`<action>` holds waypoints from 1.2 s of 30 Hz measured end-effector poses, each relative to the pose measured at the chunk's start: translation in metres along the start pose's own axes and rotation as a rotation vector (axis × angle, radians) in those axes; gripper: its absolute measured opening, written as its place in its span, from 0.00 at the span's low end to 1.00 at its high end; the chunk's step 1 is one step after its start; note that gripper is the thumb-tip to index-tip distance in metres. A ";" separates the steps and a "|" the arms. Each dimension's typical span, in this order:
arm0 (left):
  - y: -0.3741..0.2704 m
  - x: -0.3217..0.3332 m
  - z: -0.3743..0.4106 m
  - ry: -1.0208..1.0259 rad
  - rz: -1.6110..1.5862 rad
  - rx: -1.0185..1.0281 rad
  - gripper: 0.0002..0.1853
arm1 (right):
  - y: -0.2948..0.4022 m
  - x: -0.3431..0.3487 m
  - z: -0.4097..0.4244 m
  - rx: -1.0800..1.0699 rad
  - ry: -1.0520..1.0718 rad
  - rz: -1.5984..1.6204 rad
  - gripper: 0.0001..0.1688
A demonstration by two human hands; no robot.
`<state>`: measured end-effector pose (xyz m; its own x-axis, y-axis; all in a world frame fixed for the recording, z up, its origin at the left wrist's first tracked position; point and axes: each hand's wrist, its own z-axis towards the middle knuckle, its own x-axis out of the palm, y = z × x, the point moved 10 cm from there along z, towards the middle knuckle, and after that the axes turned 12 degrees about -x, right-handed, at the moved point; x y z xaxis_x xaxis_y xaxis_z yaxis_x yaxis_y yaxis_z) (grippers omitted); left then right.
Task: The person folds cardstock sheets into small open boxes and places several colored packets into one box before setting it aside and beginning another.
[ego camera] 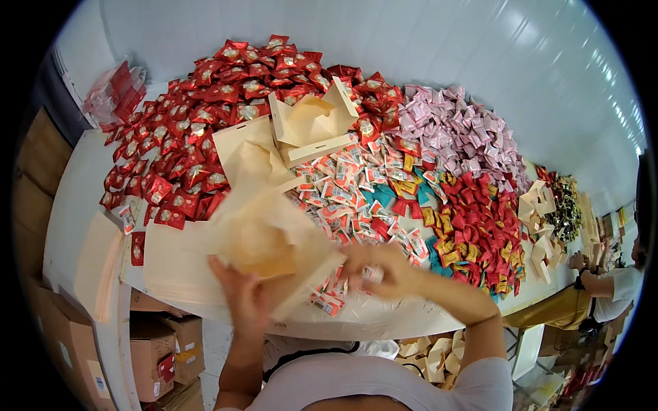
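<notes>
A cream paperboard box point(308, 257), blurred by motion and partly unfolded, is tilted over the table's near side. My left hand point(242, 294) grips its near left edge. Beside the box's right edge is my right hand point(383, 271), fingers curled and blurred; whether it holds one of the packets is unclear. White-and-red packets point(339, 192) spread behind and under my right hand. Two more opened cream boxes, one upright point(316, 120) and one leaning point(247, 154), sit behind the held one. Flat cream card sheets point(175, 257) are at its left.
Red packets point(180, 133) are heaped at the back left, pink packets point(457, 133) at the back right. Red, yellow and teal packets point(478, 231) cover the right side. Another person point(611, 287) works at far right. Cardboard cartons point(151, 354) stand below the table point(87, 169).
</notes>
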<state>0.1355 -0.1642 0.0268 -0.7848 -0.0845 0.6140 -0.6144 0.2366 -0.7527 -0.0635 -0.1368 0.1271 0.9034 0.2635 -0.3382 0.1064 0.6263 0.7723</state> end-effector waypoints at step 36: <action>-0.070 -0.160 -0.051 -0.503 -0.150 0.054 0.19 | -0.207 -0.145 0.060 0.475 -0.047 -0.981 0.26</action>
<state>0.3081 -0.1179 -0.0064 -0.6218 -0.5706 0.5364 -0.7161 0.1368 -0.6845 -0.1918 -0.3487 0.0487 0.3517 -0.2305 -0.9073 0.9298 0.1987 0.3099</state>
